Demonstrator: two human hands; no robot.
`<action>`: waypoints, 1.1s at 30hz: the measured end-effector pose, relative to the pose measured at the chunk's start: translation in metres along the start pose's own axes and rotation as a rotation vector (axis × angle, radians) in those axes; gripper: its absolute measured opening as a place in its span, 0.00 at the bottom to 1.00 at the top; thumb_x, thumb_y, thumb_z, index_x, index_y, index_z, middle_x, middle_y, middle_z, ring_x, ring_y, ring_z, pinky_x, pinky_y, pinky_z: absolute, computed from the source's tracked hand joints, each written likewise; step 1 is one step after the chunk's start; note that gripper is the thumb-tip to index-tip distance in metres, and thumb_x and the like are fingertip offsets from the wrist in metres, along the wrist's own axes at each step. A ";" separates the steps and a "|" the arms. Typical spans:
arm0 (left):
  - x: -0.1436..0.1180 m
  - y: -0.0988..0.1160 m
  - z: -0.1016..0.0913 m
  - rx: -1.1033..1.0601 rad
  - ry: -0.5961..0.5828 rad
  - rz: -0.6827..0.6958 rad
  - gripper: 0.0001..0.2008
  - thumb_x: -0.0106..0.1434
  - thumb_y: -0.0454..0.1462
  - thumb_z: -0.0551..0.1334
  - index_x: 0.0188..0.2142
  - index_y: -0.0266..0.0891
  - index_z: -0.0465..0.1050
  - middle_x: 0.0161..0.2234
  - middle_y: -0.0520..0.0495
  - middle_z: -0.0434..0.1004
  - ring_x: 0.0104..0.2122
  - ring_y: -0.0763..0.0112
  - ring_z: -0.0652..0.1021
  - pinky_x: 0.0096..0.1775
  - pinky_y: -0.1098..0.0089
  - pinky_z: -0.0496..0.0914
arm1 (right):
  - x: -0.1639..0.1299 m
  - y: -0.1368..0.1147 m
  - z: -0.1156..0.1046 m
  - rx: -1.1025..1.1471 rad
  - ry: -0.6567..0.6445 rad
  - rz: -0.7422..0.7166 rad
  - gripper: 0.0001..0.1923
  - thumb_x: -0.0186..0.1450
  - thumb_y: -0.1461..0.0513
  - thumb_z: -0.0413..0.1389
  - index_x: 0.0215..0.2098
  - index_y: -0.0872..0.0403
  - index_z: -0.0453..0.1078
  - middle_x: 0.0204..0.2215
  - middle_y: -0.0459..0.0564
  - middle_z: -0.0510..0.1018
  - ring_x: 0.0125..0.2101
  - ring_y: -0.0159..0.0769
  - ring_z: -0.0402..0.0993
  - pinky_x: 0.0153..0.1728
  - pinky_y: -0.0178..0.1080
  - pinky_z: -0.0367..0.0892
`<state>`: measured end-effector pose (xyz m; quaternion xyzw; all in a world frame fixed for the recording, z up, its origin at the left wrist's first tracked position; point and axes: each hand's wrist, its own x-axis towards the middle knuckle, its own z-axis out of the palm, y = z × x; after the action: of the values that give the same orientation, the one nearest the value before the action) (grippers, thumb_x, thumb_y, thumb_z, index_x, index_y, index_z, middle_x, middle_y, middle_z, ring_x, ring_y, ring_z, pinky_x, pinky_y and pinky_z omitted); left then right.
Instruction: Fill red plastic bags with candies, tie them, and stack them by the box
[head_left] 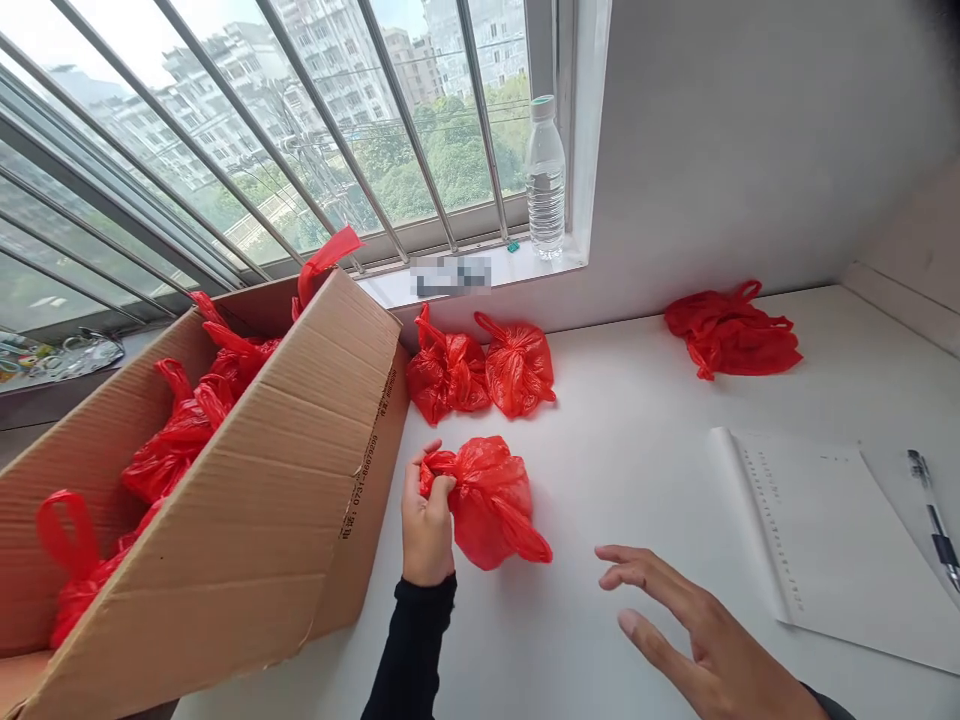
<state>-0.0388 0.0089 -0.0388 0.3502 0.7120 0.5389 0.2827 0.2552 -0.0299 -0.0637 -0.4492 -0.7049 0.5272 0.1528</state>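
Pinching the knotted top of a tied red plastic bag [491,500] is the left hand [426,525]; bag sits on the white table [637,450], beside the cardboard box [247,500]. Right hand [697,640] hovers nearby, fingers spread, holding nothing.

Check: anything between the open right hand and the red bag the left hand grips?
Nothing: head view shows bare white table between right hand and red bag.

Four red bags [489,500] on the table, one bottle [545,178], one pen [934,520]
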 end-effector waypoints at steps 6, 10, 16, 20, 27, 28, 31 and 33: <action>0.062 -0.020 -0.014 0.463 0.188 0.248 0.41 0.63 0.38 0.63 0.71 0.32 0.46 0.65 0.28 0.60 0.64 0.48 0.67 0.63 0.48 0.61 | -0.002 0.015 0.017 0.055 0.050 0.047 0.16 0.72 0.47 0.51 0.50 0.39 0.75 0.58 0.47 0.76 0.49 0.45 0.80 0.26 0.33 0.78; 0.064 -0.056 -0.007 0.736 0.163 0.311 0.37 0.66 0.42 0.65 0.70 0.40 0.53 0.67 0.33 0.60 0.65 0.43 0.64 0.62 0.38 0.58 | 0.002 0.022 0.034 0.154 0.149 0.049 0.16 0.72 0.47 0.50 0.44 0.40 0.77 0.51 0.47 0.80 0.43 0.42 0.81 0.22 0.31 0.74; 0.076 -0.094 -0.007 0.971 0.242 0.265 0.22 0.69 0.41 0.64 0.61 0.40 0.68 0.62 0.38 0.68 0.59 0.50 0.72 0.57 0.42 0.67 | 0.011 0.045 0.049 0.084 0.042 0.003 0.15 0.74 0.53 0.46 0.43 0.44 0.74 0.46 0.50 0.78 0.35 0.38 0.79 0.25 0.35 0.74; 0.076 -0.093 -0.005 1.031 0.346 0.298 0.29 0.70 0.42 0.62 0.67 0.41 0.59 0.67 0.35 0.62 0.63 0.46 0.67 0.60 0.39 0.63 | 0.017 0.057 0.054 0.068 0.085 -0.045 0.15 0.75 0.58 0.43 0.41 0.46 0.71 0.42 0.50 0.78 0.35 0.38 0.78 0.23 0.35 0.71; 0.067 -0.088 0.018 1.078 0.212 0.486 0.27 0.69 0.38 0.56 0.67 0.39 0.65 0.71 0.35 0.57 0.71 0.48 0.55 0.68 0.42 0.42 | 0.020 0.070 0.063 0.018 0.176 -0.123 0.15 0.74 0.62 0.42 0.37 0.47 0.69 0.39 0.50 0.78 0.36 0.39 0.77 0.30 0.39 0.72; 0.069 -0.090 0.019 1.084 0.197 0.484 0.26 0.69 0.38 0.56 0.65 0.39 0.67 0.69 0.33 0.60 0.70 0.46 0.56 0.68 0.40 0.42 | 0.020 0.070 0.064 0.022 0.183 -0.136 0.15 0.74 0.62 0.42 0.37 0.48 0.69 0.39 0.50 0.78 0.35 0.39 0.77 0.29 0.39 0.72; 0.076 -0.095 0.020 1.094 0.195 0.448 0.25 0.70 0.37 0.54 0.63 0.32 0.70 0.64 0.27 0.66 0.69 0.40 0.58 0.65 0.34 0.45 | 0.020 0.072 0.067 0.055 0.232 -0.156 0.15 0.74 0.62 0.43 0.36 0.48 0.69 0.38 0.50 0.78 0.36 0.39 0.77 0.31 0.39 0.72; 0.079 -0.096 0.020 1.087 0.208 0.431 0.24 0.70 0.37 0.53 0.63 0.30 0.70 0.64 0.25 0.67 0.68 0.38 0.59 0.64 0.33 0.46 | 0.021 0.074 0.071 0.090 0.264 -0.149 0.15 0.74 0.61 0.43 0.35 0.48 0.69 0.38 0.50 0.78 0.36 0.39 0.77 0.33 0.40 0.72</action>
<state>-0.0887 0.0669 -0.1387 0.5269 0.8226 0.1736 -0.1245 0.2298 -0.0532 -0.1619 -0.4538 -0.6857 0.4818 0.3029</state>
